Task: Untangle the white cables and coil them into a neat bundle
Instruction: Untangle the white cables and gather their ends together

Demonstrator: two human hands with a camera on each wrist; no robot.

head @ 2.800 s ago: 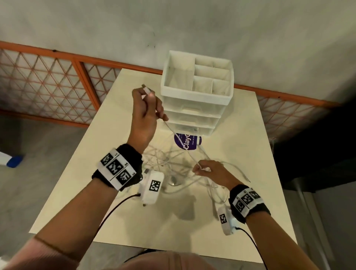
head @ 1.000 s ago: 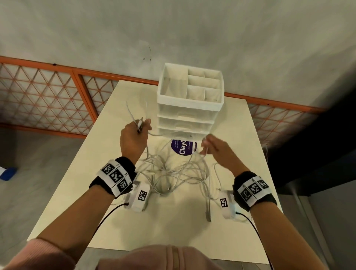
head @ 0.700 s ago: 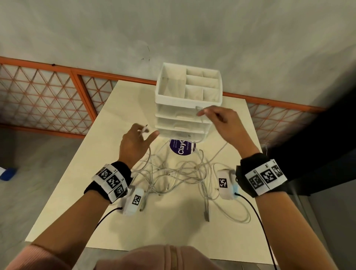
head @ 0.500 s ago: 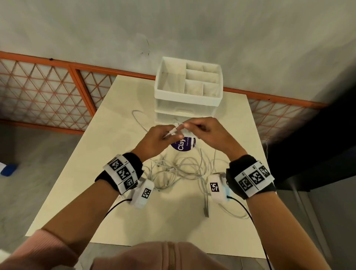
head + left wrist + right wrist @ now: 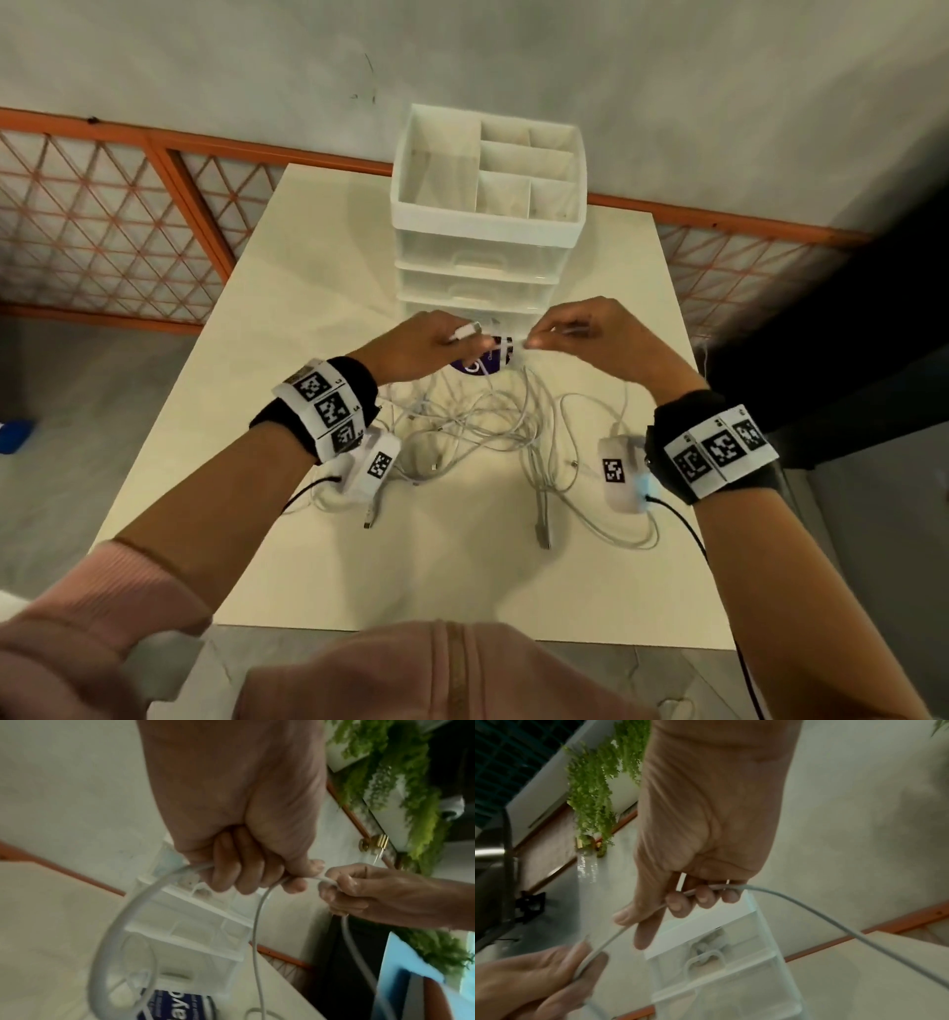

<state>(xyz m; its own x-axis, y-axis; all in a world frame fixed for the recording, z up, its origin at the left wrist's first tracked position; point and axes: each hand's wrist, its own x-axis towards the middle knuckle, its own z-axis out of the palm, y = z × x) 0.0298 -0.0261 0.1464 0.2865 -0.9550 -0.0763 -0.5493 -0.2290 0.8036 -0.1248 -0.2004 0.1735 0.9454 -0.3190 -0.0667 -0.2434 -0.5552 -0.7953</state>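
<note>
My left hand (image 5: pixel 421 344) has its fingers (image 5: pixel 239 870) curled tight around one white cable (image 5: pixel 257 923), with the plug end (image 5: pixel 464 331) poking out past my knuckles in the middle of the head view. My right hand (image 5: pixel 590 339) is just beside it, with thumb and fingers (image 5: pixel 680 902) pinching the same cable a little further along, so there's a short taut bit between the two hands. I'm holding it like that, I reckon, so I can run the loose length through and start a loop without the end slipping away.

Both hands are raised above the bench (image 5: pixel 318 288), and the strand hangs down from them into the tangle of cables (image 5: pixel 477 426) lying lower centre of the frame, between my wrists. That pile is a proper mess of crossing loops, with a couple of loose plugs sticking out toward the bottom of the frame. So I'd say it's early days: one cable is partly fished out and nothing is coiled yet.

Behind my hands, upper centre, there's a white drawer organizer (image 5: pixel 488 226), and a purple sticker (image 5: pixel 482 365) on the bench right under my fingers.
</note>
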